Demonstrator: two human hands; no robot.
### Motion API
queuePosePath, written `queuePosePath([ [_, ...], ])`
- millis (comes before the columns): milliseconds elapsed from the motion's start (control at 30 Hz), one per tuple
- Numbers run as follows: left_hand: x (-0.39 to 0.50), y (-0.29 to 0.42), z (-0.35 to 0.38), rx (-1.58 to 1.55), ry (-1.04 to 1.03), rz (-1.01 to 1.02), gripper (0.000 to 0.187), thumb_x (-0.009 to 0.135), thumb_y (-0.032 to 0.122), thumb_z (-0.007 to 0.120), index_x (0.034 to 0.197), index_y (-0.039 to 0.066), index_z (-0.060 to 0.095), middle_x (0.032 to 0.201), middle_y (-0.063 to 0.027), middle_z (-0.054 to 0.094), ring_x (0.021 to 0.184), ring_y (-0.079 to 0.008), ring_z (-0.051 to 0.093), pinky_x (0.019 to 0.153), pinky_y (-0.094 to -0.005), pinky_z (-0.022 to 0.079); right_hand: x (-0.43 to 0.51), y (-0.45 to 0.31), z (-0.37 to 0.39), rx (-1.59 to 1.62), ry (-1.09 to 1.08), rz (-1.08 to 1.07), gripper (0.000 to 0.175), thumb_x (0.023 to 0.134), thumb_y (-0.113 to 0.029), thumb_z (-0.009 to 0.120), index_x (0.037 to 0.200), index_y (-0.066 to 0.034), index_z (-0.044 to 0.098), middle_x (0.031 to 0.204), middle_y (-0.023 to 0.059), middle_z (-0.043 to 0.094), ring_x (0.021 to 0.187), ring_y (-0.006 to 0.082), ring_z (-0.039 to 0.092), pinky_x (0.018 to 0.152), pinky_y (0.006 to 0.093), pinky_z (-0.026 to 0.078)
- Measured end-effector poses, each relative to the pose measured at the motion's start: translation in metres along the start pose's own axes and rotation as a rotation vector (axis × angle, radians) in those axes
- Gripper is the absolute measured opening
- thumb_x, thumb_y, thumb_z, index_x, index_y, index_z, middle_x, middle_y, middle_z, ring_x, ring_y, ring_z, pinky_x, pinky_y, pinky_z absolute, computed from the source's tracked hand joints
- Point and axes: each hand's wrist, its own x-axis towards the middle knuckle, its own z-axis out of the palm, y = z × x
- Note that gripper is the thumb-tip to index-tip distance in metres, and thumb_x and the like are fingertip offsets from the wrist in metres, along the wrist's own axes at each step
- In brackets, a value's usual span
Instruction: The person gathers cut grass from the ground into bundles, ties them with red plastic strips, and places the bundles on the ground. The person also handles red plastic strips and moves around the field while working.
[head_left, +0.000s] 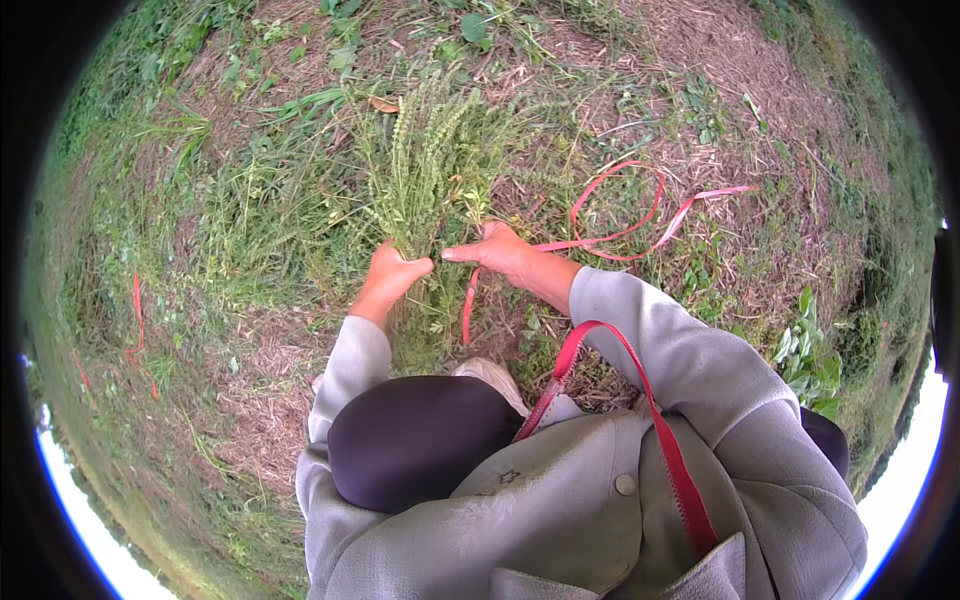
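My left hand grips the stems of an upright bunch of green plants with knobbly seed spikes, its thumb pointing right. My right hand closes around the bunch from the right, its thumb reaching towards the left thumb; its fingertips are hidden by hand and stems. A pinkish-red ribbon lies looped on the ground to the right and passes beneath my right hand. One ribbon end hangs below that hand, left of the wrist. Whether the right fingers also pinch the ribbon is hidden.
Cut weeds and dry straw cover the ground. Near my legs a red strap with zigzag edges arches up from my grey jacket. My dark-clad knee is close below the hands. More red ribbon lies at left; a leafy plant at right.
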Motion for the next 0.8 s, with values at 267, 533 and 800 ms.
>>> queuePosePath([
  [267, -0.023, 0.024, -0.007, -0.491, -0.097, -0.024, 0.049, 0.072, 0.016, 0.08, 0.113, 0.0, 0.059, 0.104, -0.0087, 0.065, 0.095, -0.0181, 0.062, 0.086, -0.0325, 0.048, -0.023, -0.049, 0.025, -0.584, -0.109, -0.437, 0.044, 0.077, -0.017, 0.06, 0.113, 0.0063, 0.051, 0.108, 0.0272, 0.058, 0.101, 0.0388, 0.058, 0.09, 0.0402, 0.046],
  [533, -0.069, 0.034, 0.007, -0.748, 0.302, -0.041, 0.05, 0.076, 0.014, 0.074, 0.119, -0.005, 0.056, 0.116, -0.0137, 0.061, 0.105, -0.0222, 0.059, 0.092, -0.0355, 0.047, -0.079, -0.083, 0.055, -1.06, -0.069, -0.84, 0.041, 0.073, -0.016, 0.063, 0.108, 0.0044, 0.055, 0.104, 0.0217, 0.052, 0.099, 0.0349, 0.057, 0.085, 0.0399, 0.048],
  [800, -0.079, 0.016, -0.034, -0.778, 0.397, 0.0, 0.051, 0.075, 0.017, 0.071, 0.12, 0.001, 0.053, 0.112, -0.0103, 0.061, 0.101, -0.0237, 0.059, 0.091, -0.0387, 0.048, -0.109, -0.083, -0.042, -0.606, -0.118, -0.867, 0.061, 0.076, -0.02, 0.074, 0.129, -0.0042, 0.046, 0.122, 0.0182, 0.049, 0.093, 0.0256, 0.064, 0.079, 0.0354, 0.054],
])
